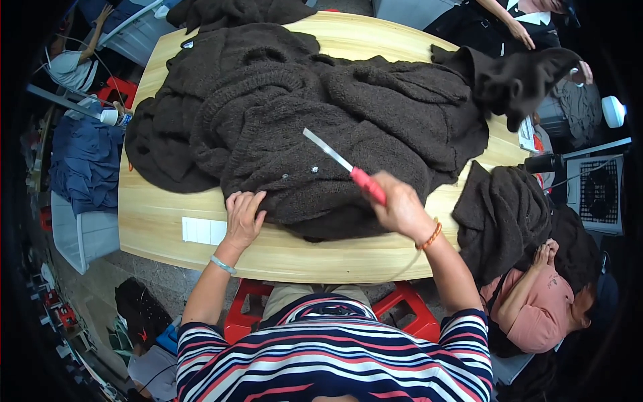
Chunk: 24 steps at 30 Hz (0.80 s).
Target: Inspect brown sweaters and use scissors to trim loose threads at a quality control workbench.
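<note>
A large heap of dark brown knitted garments point(288, 120) covers most of the pale wooden table point(281, 258) in front of me. My right hand point(400, 206) is closed around the red handle of a tool with a long narrow silver blade point(328, 146). The blade points up and left over the knit, and I cannot tell whether its tip touches. My left hand point(245, 213) rests at the near left edge of the heap, fingertips on the fabric, thumb apart. Between the hands, two small shiny spots point(315, 170) show on the knit.
White paper labels point(204, 230) lie left of my left hand. More brown knits point(502, 211) hang at the right edge, beside a person in pink point(536, 305). Another person works at the far right. A grey bin with blue cloth point(87, 157) stands left; red stools point(408, 311) are below the table.
</note>
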{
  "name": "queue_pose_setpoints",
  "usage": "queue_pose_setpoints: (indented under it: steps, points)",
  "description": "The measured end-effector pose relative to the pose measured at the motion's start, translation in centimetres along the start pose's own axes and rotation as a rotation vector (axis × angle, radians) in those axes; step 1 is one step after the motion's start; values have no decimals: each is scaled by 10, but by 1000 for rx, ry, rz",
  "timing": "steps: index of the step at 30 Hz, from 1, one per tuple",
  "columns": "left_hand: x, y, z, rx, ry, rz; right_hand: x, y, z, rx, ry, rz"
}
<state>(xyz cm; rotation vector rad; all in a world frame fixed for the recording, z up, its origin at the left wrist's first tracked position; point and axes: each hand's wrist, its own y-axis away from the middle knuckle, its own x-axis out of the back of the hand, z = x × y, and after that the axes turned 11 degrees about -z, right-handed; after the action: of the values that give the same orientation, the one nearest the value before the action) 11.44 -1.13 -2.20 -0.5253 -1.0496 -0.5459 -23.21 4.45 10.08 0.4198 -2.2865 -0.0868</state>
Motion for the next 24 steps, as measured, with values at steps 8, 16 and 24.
queue_pose_setpoints:
  steps: [8,16,24]
  points:
    - [32,-12,87,-499,283,-231,9,-78,70,-49,45,103]
    - [35,42,85,91,671,-396,10,0,49,-176,115,-125]
    - [49,40,44,395,891,-967,-23,141,43,-479,-14,-624]
